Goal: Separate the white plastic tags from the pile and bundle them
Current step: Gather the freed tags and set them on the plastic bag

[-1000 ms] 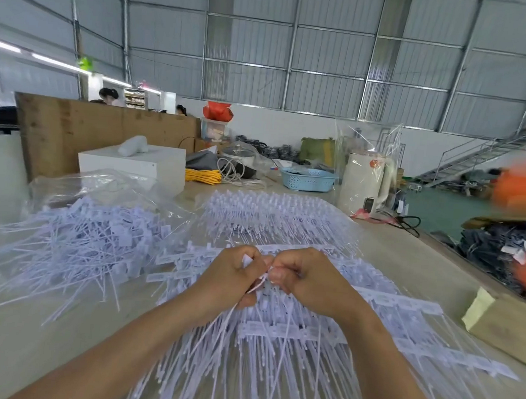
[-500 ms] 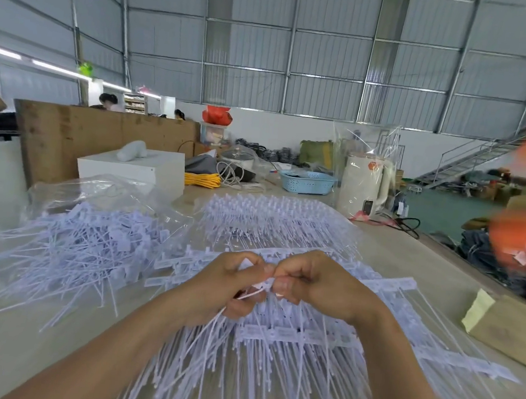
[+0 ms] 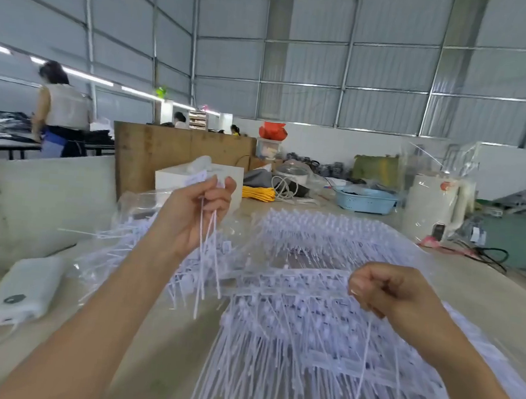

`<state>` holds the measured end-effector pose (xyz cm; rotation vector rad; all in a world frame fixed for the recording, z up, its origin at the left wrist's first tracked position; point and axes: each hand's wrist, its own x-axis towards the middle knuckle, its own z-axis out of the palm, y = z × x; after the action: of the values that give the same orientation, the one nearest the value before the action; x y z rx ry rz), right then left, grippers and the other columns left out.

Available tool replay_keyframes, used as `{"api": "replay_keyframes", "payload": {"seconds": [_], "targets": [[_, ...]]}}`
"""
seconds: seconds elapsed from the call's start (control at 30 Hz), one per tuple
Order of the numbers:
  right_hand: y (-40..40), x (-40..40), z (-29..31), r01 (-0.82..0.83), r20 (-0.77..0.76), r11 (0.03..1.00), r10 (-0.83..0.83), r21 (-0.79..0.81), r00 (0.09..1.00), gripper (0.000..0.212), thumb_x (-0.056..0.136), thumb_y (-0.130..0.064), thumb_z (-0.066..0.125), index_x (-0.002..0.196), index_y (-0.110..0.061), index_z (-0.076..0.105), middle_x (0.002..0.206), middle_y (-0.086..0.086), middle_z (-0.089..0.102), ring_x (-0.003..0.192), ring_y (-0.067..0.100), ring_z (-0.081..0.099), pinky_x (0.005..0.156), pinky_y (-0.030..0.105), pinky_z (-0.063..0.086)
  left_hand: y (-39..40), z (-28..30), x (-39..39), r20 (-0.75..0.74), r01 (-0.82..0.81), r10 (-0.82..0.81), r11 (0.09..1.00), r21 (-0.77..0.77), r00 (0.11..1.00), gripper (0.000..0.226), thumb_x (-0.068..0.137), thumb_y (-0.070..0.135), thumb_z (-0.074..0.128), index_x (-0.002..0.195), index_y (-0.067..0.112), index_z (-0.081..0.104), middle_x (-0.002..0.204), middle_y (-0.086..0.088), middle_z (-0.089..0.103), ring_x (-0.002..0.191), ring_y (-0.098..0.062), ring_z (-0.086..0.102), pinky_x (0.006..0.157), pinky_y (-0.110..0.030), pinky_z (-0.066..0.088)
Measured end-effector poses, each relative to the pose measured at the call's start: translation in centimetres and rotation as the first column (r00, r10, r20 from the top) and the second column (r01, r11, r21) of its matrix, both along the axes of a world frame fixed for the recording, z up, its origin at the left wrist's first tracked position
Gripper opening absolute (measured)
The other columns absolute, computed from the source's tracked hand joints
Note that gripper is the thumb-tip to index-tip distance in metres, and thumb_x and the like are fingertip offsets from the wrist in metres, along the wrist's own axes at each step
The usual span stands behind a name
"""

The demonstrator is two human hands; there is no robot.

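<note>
Left hand [image 3: 195,212]: raised, pinching a few loose tags [image 3: 207,258] above the pile [image 3: 324,316]. Right hand [image 3: 384,289]: curled at pile's right edge, pinching one strand. Pile: mostly unsorted. Left of pile, bagged loose tags [image 3: 131,235]; no bundle visible.

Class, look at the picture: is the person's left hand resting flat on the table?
No. The left hand is raised above the table, its fingers pinching a few white tags.
</note>
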<state>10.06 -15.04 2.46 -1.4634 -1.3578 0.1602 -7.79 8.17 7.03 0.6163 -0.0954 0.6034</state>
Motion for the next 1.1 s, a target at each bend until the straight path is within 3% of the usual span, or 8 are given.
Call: {"api": "replay_keyframes", "payload": {"seconds": [0.07,0.13,0.23,0.37,0.47,0.63,0.83,1.1], "targets": [[0.1,-0.1,0.1,0.009,-0.008,1.000,-0.009,-0.005,1.000,0.027,0.088,-0.002,0.059,0.061,0.001,0.059,0.050,0.000,0.049,0.045,0.003,0.041,0.049,0.008,0.034,3.2,0.2,-2.0,-0.355,-0.159,0.244,0.955,0.252,0.902,0.011,0.092,0.002,0.041,0.101,-0.003,0.047,0.076,-0.013,0.056,0.039,-0.005,0.045,0.037,-0.010,0.035],[0.3,-0.3,0.2,0.016,0.000,1.000,-0.016,-0.024,1.000,0.028,0.086,-0.003,0.060,0.058,-0.004,0.060,0.049,0.003,0.049,0.044,0.003,0.040,0.048,0.008,0.033,6.1,-0.8,-3.1,-0.580,-0.072,0.593,0.732,0.678,0.559,0.010,0.096,0.004,0.048,0.087,0.000,0.050,0.074,-0.014,0.055,0.040,-0.008,0.050,0.039,-0.016,0.039],[0.6,-0.8,0.4,0.016,0.018,0.998,-0.015,-0.064,1.000,0.033,0.086,-0.001,0.061,0.053,-0.008,0.058,0.051,0.006,0.050,0.043,0.004,0.041,0.047,0.009,0.033,9.0,-2.9,-2.7,-0.408,0.395,0.902,0.327,0.859,0.140,0.017,0.092,0.015,0.059,0.080,0.005,0.053,0.077,-0.017,0.060,0.060,-0.018,0.058,0.052,-0.022,0.041],[0.9,-1.1,0.5,0.035,0.023,0.996,-0.033,-0.085,0.999,0.037,0.085,0.002,0.061,0.050,-0.011,0.056,0.051,0.010,0.051,0.041,0.004,0.040,0.046,0.010,0.032,11.3,-5.1,0.3,-0.087,0.662,0.978,-0.061,0.747,0.188,0.038,0.097,0.021,0.050,0.131,0.004,0.048,0.130,-0.018,0.051,0.118,-0.025,0.049,0.093,-0.026,0.037],[0.9,-1.1,0.4,0.048,0.016,0.996,-0.047,-0.075,0.999,0.036,0.084,0.003,0.061,0.050,-0.010,0.057,0.049,0.010,0.050,0.040,0.005,0.040,0.046,0.011,0.033,12.9,-6.0,2.3,0.110,0.728,0.980,-0.199,0.656,0.169,0.042,0.099,0.026,0.045,0.139,0.015,0.041,0.132,-0.014,0.042,0.120,-0.029,0.045,0.100,-0.033,0.037],[1.1,-1.1,0.2,0.056,0.022,0.996,-0.055,-0.070,0.998,0.035,0.083,0.003,0.062,0.051,-0.010,0.058,0.049,0.010,0.051,0.042,0.006,0.043,0.047,0.012,0.035,14.8,-6.0,3.8,0.171,0.758,0.985,-0.089,0.646,-0.031,0.047,0.097,0.022,0.044,0.141,0.009,0.031,0.133,-0.018,0.040,0.122,-0.032,0.043,0.101,-0.038,0.039],[1.3,-0.8,-0.2,0.064,0.059,0.992,-0.058,-0.107,0.997,0.043,0.084,0.002,0.063,0.047,-0.021,0.061,0.048,0.008,0.055,0.043,0.005,0.046,0.048,0.013,0.036,13.7,-5.6,3.2,0.064,0.806,0.991,0.061,0.588,-0.122,0.086,0.088,0.073,0.025,0.151,0.016,0.011,0.153,-0.014,0.022,0.140,-0.037,0.019,0.110,-0.052,0.021],[1.6,-0.9,-0.4,0.056,0.068,0.977,-0.043,-0.206,0.997,0.027,0.088,-0.007,0.061,0.062,-0.009,0.067,0.058,0.003,0.064,0.045,-0.001,0.052,0.055,0.008,0.040,2.3,-0.1,3.2,0.190,0.900,0.979,-0.019,0.436,-0.071,0.042,0.093,0.047,0.050,0.120,0.015,0.055,0.131,-0.011,0.047,0.126,-0.032,0.037,0.107,-0.053,0.027]]}}
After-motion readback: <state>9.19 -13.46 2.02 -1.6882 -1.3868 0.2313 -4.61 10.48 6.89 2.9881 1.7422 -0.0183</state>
